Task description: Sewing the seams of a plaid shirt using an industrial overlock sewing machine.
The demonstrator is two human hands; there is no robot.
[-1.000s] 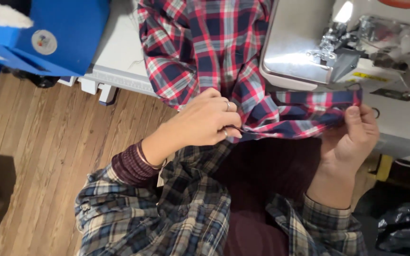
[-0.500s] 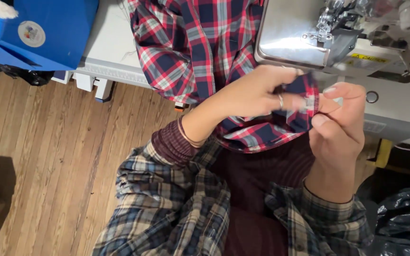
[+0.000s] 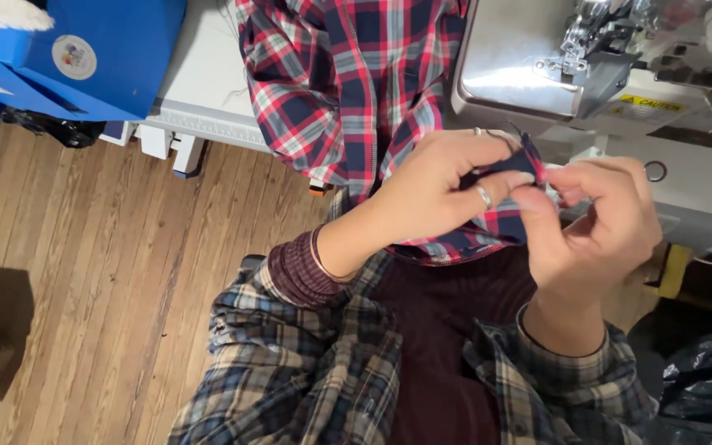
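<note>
Item, near: my left hand (image 3: 434, 189) and right hand (image 3: 599, 218), both pinched shut on one folded edge of the red plaid fabric (image 3: 356, 91), held just above my lap. Beyond: the rest drapes off the white table (image 3: 199, 91); the sewing machine (image 3: 620, 74) stands with nothing under its foot, so I judge stitching not yet begun.

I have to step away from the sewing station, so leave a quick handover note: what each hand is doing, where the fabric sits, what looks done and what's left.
Left hand: pinches a folded edge of the red and navy plaid fabric, ring on one finger.
Right hand: pinches the same edge from the other side, fingertips meeting the left's.
Fabric: draped off the white table, its lower edge raised just in front of the sewing machine.
Done: edge gathered and folded between both hands.
Left: the edge is not yet under the machine's presser foot.
</note>
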